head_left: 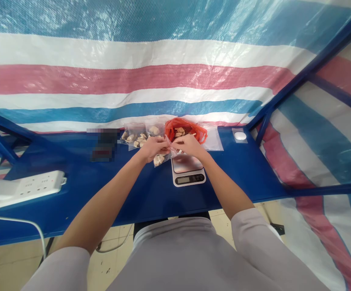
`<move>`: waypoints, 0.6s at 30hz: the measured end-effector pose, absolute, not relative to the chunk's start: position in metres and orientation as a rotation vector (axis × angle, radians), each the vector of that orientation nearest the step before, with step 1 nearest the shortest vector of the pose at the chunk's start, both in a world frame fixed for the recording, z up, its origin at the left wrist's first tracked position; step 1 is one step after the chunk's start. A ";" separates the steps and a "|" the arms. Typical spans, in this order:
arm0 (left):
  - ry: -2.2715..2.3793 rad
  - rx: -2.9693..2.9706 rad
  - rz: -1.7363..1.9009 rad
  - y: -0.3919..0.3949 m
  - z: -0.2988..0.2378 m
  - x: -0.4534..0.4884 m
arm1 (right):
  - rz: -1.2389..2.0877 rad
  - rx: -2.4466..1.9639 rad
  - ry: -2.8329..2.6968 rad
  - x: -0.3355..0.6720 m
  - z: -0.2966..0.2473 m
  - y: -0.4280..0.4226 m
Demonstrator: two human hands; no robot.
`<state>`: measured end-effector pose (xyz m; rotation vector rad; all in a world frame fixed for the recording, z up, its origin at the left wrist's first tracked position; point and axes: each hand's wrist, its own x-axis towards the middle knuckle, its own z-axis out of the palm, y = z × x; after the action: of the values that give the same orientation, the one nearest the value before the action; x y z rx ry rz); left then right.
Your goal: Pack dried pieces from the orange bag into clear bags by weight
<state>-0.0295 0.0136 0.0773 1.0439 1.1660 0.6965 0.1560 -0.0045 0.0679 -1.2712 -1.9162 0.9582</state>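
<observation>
Both hands meet above the left edge of a white kitchen scale (189,178). Between them is the top edge of a clear zip bag (163,159), which hangs down with tan, dried-mushroom-like pieces inside. My left hand (155,149) is closed on the bag's left side, fingers pinched. My right hand (189,145) pinches the edge from the right, partly covering the scale's plate. Just behind, a red plastic bag (204,136) lies open around more tan pieces (180,131). Several filled clear bags (139,139) lie behind my left hand.
Flat empty-looking clear bags (214,139) lie right of the red bag. Farther right is a round white object (240,136) on clear plastic. A white power strip (26,186) occupies the left of the blue table (151,202). Blue metal posts (269,109) and striped sheeting (133,76) enclose it.
</observation>
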 end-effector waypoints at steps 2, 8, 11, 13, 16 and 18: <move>1.141 1.018 0.701 0.014 0.077 -0.031 | 1.043 -1.270 -1.822 0.156 0.064 -0.004; 1.081 0.997 0.719 0.014 0.069 -0.034 | 1.173 -1.259 -1.632 0.155 0.058 -0.006; 1.066 1.007 0.729 0.015 0.064 -0.034 | 1.142 -1.289 -1.625 0.154 0.056 -0.006; 1.069 1.003 0.728 0.016 0.062 -0.034 | 1.106 -1.311 -1.644 0.153 0.053 -0.005; 1.082 0.998 0.745 0.016 0.061 -0.035 | 0.997 -1.360 -1.666 0.155 0.050 -0.003; 1.094 0.991 0.765 0.016 0.062 -0.036 | 0.917 -1.404 -1.651 0.157 0.050 -0.001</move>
<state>-0.0359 0.0160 0.0620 0.9906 1.0943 0.7645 0.1568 -0.0015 0.0497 -1.4038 -1.6506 0.9169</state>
